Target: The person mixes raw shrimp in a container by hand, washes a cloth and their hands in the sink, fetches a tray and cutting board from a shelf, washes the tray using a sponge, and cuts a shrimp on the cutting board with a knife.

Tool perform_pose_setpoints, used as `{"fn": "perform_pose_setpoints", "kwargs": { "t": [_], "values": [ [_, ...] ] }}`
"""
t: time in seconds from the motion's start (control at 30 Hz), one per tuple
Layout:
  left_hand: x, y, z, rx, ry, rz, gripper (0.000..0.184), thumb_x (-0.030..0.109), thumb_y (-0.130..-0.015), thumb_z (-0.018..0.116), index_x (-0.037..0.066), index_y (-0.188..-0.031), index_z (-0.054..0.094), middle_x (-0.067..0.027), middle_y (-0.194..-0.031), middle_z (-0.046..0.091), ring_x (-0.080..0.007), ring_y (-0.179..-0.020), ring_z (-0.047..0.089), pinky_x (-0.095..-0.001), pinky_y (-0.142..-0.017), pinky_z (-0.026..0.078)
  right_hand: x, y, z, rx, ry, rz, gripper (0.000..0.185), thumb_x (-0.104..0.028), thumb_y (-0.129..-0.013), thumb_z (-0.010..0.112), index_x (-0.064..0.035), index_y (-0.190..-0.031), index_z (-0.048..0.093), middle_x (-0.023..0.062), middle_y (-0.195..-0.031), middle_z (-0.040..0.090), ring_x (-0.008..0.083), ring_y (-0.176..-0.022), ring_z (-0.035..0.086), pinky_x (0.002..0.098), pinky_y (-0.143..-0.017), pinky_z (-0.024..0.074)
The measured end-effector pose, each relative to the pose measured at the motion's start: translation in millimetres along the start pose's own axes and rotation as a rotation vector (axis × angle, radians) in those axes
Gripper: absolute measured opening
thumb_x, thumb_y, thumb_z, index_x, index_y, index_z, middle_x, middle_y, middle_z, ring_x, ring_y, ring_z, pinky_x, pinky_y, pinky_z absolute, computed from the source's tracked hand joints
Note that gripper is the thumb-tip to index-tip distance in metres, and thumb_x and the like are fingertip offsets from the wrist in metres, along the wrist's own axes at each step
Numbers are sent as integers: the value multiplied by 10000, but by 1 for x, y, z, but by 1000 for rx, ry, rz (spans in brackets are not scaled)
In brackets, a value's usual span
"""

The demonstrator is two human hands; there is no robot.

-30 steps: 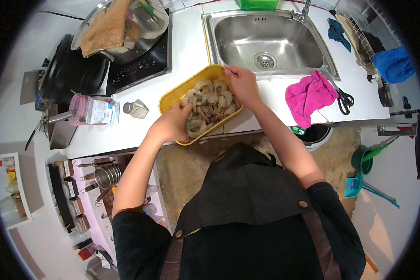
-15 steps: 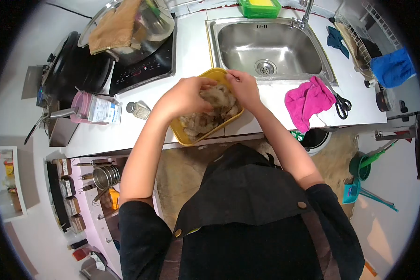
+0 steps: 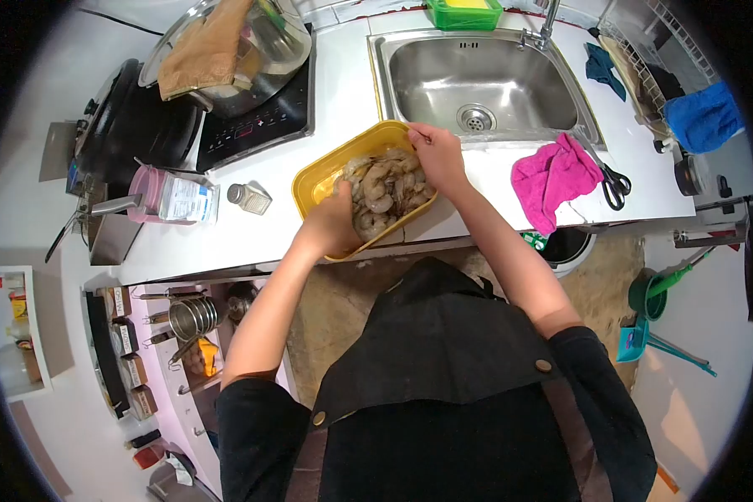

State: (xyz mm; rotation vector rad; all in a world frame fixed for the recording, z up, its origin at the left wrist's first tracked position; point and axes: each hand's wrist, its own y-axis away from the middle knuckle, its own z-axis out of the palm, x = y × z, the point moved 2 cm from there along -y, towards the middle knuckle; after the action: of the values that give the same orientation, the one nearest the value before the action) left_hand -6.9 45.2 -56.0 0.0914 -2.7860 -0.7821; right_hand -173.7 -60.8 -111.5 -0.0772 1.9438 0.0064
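Note:
A yellow plastic tray [image 3: 309, 186] sits at the counter's front edge, tilted across my view. Raw shrimp [image 3: 385, 184] lie heaped toward its right side. My left hand [image 3: 331, 222] is inside the tray, curled against the near left of the heap. Its thumb shows on top, while the other fingers are mostly hidden among the shrimp. At the tray's far right corner, my right hand [image 3: 440, 159] pinches the rim between thumb and fingers.
Behind the tray is a steel sink [image 3: 485, 71]. A pink cloth [image 3: 552, 182] and scissors [image 3: 615, 186] lie to the right. At left stand a spice jar [image 3: 248, 198], a pink container [image 3: 148, 192] and an induction cooker [image 3: 255, 125] bearing a pot.
My left hand has moved down and left from above the shrimp to the tray's near side. The shrimp are now bunched rightward, baring the tray's left end. My right hand keeps its grip.

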Motion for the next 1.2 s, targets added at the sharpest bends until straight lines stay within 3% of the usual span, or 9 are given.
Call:
{"fn": "perform_pose_setpoints", "kwargs": {
  "t": [0.13, 0.3, 0.33, 0.47, 0.57, 0.73, 0.83, 0.87, 1.2],
  "values": [
    [16, 20, 5, 240, -218, 2, 648, 66, -651, 684, -41, -1213, 379, -269, -891, 616, -377, -888, 606, -420, -775, 490, -4, 1, -5, -26, 63, -57, 251, -273, -848, 544, -156, -1042, 652, 153, -857, 647, 325, -793, 621, 387, -695, 478],
    [16, 45, -96, 432, 167, 297, 239, 2, -641, 670, 17, -870, 601, -170, -877, 625, -291, -752, 622, -343, -714, 509, -12, 5, -7, -46, 103, -77, 245, -273, -858, 534, -148, -1032, 653, 162, -833, 641, 337, -762, 614, 391, -667, 476],
    [15, 42, -100, 604, 151, 433, 228, -16, -651, 620, 5, -878, 622, -116, -717, 589, -244, -633, 575, -312, -635, 465, -11, 5, -6, -47, 103, -77, 242, -270, -859, 531, -148, -1029, 653, 162, -832, 640, 338, -762, 614, 392, -665, 476],
    [1, 13, -77, 351, 426, 275, 216, -62, -625, 595, -23, -834, 631, -88, -655, 551, -112, -637, 550, -242, -597, 442, -9, 4, -5, -33, 87, -95, 239, -266, -861, 526, -144, -1023, 653, 161, -835, 640, 341, -760, 615, 396, -659, 478],
    [-9, 2, -61, 263, 332, 231, 219, -47, -621, 614, -26, -838, 640, -123, -695, 599, -173, -672, 600, -278, -626, 475, -9, 4, -7, -36, 94, -96, 240, -268, -860, 525, -143, -1021, 653, 157, -842, 642, 344, -762, 616, 399, -661, 480],
    [-15, -6, -27, -53, -326, 116, 654, 183, -532, 820, -37, -1073, 525, -215, -919, 629, -367, -869, 607, -398, -803, 464, -6, 2, -5, -22, 106, -118, 237, -271, -859, 523, -154, -1017, 655, 145, -850, 647, 341, -772, 616, 398, -667, 481],
    [0, 5, -16, 151, -550, 132, 629, 181, -523, 815, -49, -1028, 519, -204, -892, 638, -356, -895, 607, -424, -870, 408, -6, 2, -5, -31, 88, -98, 236, -274, -857, 523, -159, -1015, 656, 139, -852, 648, 334, -788, 617, 395, -676, 480],
    [-3, 1, -16, 45, -453, 88, 595, 173, -526, 790, -30, -1014, 517, -184, -845, 647, -345, -891, 616, -435, -912, 361, -7, 2, -5, -30, 93, -78, 237, -276, -855, 525, -160, -1016, 655, 137, -852, 649, 332, -794, 617, 395, -680, 480],
    [1, 10, -8, 6, -289, 126, 306, 206, -550, 732, -1, -757, 647, -201, -817, 643, -345, -786, 635, -414, -759, 495, -6, -1, -5, -58, 161, -115, 255, -311, -854, 515, -164, -1012, 651, 129, -844, 649, 328, -807, 614, 406, -703, 480]
  ]
}}
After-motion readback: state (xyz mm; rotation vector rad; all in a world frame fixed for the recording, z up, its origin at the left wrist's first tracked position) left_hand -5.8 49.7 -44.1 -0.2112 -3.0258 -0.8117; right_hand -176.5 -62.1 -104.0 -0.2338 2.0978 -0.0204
